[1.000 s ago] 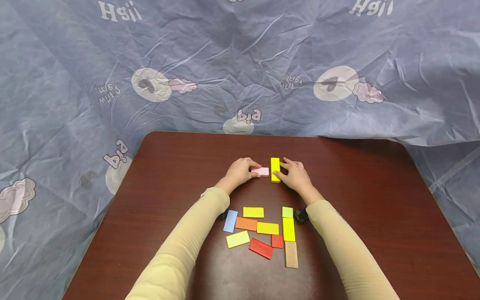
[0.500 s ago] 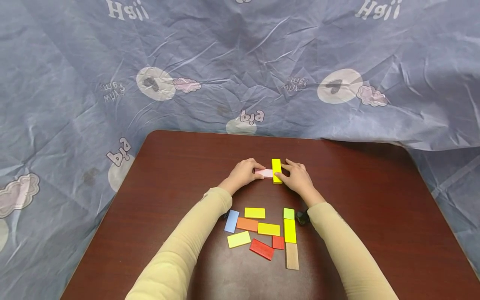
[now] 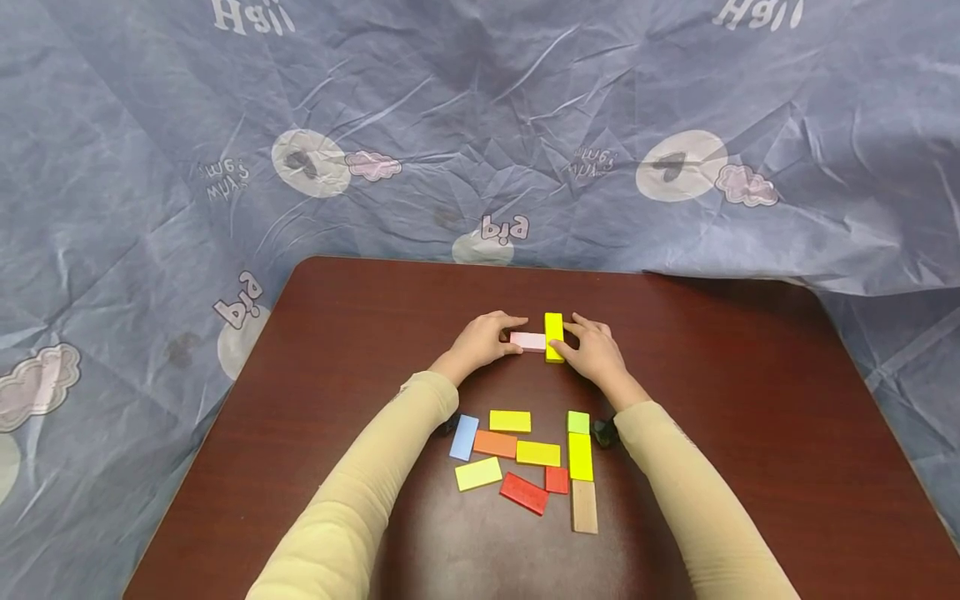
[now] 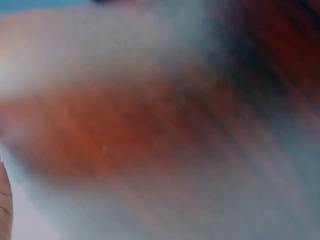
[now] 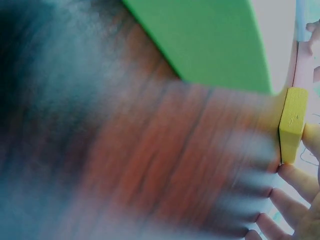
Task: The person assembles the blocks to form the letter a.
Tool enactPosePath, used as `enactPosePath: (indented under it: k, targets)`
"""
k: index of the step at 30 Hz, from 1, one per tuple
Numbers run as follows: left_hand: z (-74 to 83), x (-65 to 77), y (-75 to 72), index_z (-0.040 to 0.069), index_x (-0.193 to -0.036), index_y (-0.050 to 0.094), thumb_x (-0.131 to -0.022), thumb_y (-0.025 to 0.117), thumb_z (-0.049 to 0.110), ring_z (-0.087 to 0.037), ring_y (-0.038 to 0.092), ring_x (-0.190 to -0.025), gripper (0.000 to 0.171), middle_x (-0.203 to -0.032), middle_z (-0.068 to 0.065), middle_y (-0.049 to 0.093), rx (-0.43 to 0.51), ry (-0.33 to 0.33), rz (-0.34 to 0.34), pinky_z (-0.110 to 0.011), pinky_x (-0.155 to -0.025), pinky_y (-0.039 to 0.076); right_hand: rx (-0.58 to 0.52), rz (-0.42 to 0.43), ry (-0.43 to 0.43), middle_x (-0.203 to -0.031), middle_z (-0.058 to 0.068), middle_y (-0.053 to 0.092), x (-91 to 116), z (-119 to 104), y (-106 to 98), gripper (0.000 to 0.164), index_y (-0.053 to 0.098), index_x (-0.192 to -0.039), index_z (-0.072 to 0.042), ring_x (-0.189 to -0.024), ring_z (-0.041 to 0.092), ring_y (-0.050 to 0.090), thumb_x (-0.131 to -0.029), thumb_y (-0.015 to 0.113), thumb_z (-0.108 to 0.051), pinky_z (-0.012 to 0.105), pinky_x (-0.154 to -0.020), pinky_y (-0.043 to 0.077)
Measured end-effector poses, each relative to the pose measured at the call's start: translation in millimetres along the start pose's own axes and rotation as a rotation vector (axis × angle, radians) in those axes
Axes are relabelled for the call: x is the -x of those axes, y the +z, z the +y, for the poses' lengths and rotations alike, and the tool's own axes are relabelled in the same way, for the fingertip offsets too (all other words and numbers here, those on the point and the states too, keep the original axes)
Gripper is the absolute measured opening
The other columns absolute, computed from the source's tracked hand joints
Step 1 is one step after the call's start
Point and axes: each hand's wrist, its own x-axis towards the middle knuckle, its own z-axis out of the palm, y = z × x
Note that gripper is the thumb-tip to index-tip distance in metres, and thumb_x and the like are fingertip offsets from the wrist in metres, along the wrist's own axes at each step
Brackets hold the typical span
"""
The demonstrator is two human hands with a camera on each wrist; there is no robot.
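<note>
Fingers of the left hand (image 3: 480, 342) have just parted around the pink block (image 3: 530, 342), perhaps touching; its end now meets the yellow block (image 3: 553, 327) the right hand (image 3: 594, 352) pinches, suggesting they are aligned.

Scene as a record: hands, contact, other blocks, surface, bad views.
left hand: finger and thumb spread around left end of pink block
right hand: holds upper yellow block
contact: pink block's right end appears to meet upper yellow block's left side
other blocks: ten, nearer the person, including one blue block
surface: brown table
bad views: left wrist, blurred
</note>
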Motion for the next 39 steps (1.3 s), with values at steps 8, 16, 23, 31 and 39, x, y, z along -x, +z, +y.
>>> enactPosePath:
  k: [8, 16, 23, 31, 39]
  targets:
    - [-18.7, 23.0, -28.7, 0.020, -0.131, 0.066, -0.088, 0.075, 0.029, -0.019, 0.063, -0.104, 0.045, -0.126, -0.002, 0.064, 0.098, -0.067, 0.005, -0.036, -0.092, 0.052, -0.010, 0.002, -0.006, -0.160, 0.018, 0.028, 0.2, 2.2, 0.2, 0.064, 0.044, -0.148, -0.004, -0.143, 0.045, 0.026, -0.098, 0.057, -0.041, 0.061, -0.113, 0.030]
    - [-22.5, 62.2, -34.3, 0.018, -0.113, 0.074, -0.088, 0.075, 0.029, -0.018, 0.064, -0.098, 0.027, -0.110, -0.001, 0.068, 0.063, -0.005, -0.064, -0.034, -0.087, 0.052, -0.024, 0.013, -0.013, -0.159, 0.020, 0.029, -0.1, 3.0, 1.1, 0.063, 0.045, -0.147, -0.003, -0.142, 0.046, 0.026, -0.098, 0.058, -0.041, 0.061, -0.113, 0.029]
    - [-1.1, 85.6, -19.8, 0.019, -0.108, 0.075, -0.088, 0.076, 0.029, -0.012, 0.062, -0.091, 0.022, -0.098, 0.006, 0.067, 0.044, 0.120, -0.139, -0.025, -0.080, 0.051, -0.030, 0.008, -0.014, -0.160, 0.020, 0.028, -0.3, 2.6, 1.0, 0.063, 0.044, -0.147, -0.003, -0.143, 0.046, 0.025, -0.098, 0.057, -0.040, 0.062, -0.114, 0.028]
    - [25.7, 95.3, 0.3, 0.019, -0.112, 0.073, -0.087, 0.076, 0.034, -0.008, 0.060, -0.090, 0.029, -0.103, 0.004, 0.067, -0.057, 0.195, -0.245, -0.024, -0.081, 0.051, -0.021, 0.005, -0.005, -0.160, 0.019, 0.028, -0.1, 3.6, 1.8, 0.063, 0.043, -0.148, -0.003, -0.143, 0.046, 0.024, -0.098, 0.057, -0.040, 0.062, -0.114, 0.027]
    - [30.0, 95.7, 10.7, 0.019, -0.109, 0.072, -0.088, 0.075, 0.032, -0.008, 0.058, -0.083, 0.025, -0.100, 0.004, 0.067, -0.138, 0.209, -0.216, -0.023, -0.076, 0.050, -0.021, 0.019, -0.006, -0.159, 0.019, 0.029, 0.3, 2.6, 1.9, 0.063, 0.045, -0.147, -0.004, -0.143, 0.045, 0.026, -0.098, 0.058, -0.040, 0.060, -0.114, 0.028]
